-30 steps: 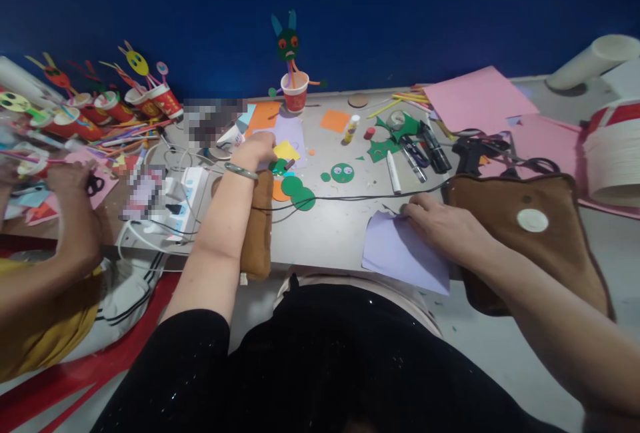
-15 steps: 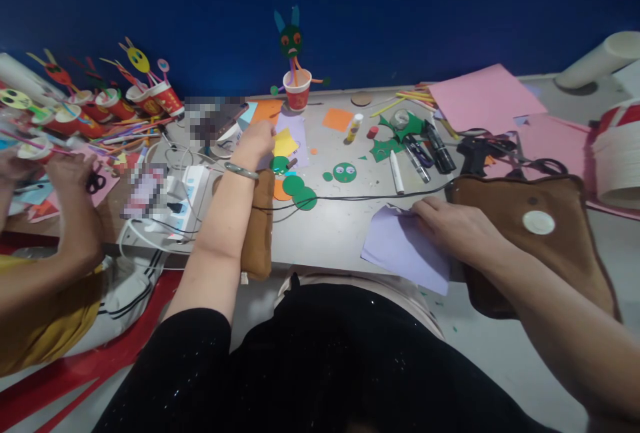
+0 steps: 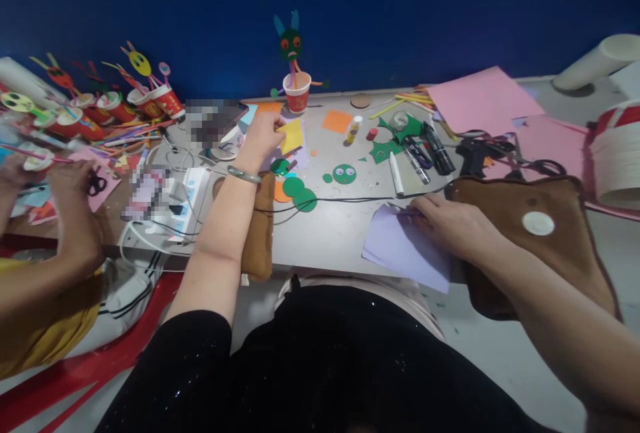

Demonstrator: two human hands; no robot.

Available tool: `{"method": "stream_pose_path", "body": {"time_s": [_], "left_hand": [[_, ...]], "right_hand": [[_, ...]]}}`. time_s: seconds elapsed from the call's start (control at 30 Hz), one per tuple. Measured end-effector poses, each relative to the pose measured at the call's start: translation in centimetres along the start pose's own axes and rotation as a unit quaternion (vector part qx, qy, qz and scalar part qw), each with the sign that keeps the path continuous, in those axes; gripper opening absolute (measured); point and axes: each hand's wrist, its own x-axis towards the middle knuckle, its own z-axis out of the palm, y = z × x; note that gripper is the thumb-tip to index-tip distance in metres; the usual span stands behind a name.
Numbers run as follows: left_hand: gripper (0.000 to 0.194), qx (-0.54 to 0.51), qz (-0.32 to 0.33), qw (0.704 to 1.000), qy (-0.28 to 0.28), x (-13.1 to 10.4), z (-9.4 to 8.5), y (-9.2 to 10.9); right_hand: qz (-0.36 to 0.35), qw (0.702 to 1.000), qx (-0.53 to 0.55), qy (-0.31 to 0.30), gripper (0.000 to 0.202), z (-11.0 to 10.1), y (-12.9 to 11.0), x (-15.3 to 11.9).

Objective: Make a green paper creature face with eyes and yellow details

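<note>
My left hand (image 3: 266,134), with a bracelet at the wrist, pinches the edge of a yellow paper piece (image 3: 292,136) over a lilac sheet (image 3: 300,157). Near the table's front edge, my right hand (image 3: 450,223) grips the top corner of a purple paper sheet (image 3: 400,246) that hangs over the edge. Green paper circles (image 3: 304,198) lie between my hands, and a green face with eyes (image 3: 344,174) lies behind them. A paper cup (image 3: 297,94) with a green-headed figure stands at the back.
Brown cushions (image 3: 530,246) lie beside my right hand and under my left forearm. Markers (image 3: 397,174), a glue stick (image 3: 354,130), scissors and pink paper (image 3: 485,96) are at the right. Cables cross the table by a power strip (image 3: 190,203). Another person's hands (image 3: 73,183) work at the left.
My left hand has moved slightly right, and the yellow paper is now lifted and shifted in its fingers. My right hand has barely moved.
</note>
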Motion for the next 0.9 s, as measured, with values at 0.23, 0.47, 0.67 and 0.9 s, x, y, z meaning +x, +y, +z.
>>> {"method": "stream_pose_path", "body": {"time_s": [0.23, 0.47, 0.67, 0.9], "left_hand": [[0.033, 0.020, 0.004, 0.999, -0.040, -0.4, -0.2, 0.5], [0.017, 0.017, 0.009, 0.998, -0.057, -0.6, -0.2, 0.9], [0.010, -0.010, -0.005, 0.999, -0.039, -0.6, 0.0, 1.2], [0.017, -0.141, 0.019, 0.990, -0.005, -1.4, 0.6, 2.8]], "right_hand": [[0.005, 1.000, -0.006, 0.025, 0.026, -0.2, 0.1, 0.6], [0.017, 0.999, -0.023, -0.016, 0.031, -2.2, -0.4, 0.6], [0.026, 0.999, -0.027, -0.024, 0.028, -2.9, -0.3, 0.9], [-0.004, 0.999, 0.037, 0.018, 0.026, -4.3, -1.1, 2.3]]}}
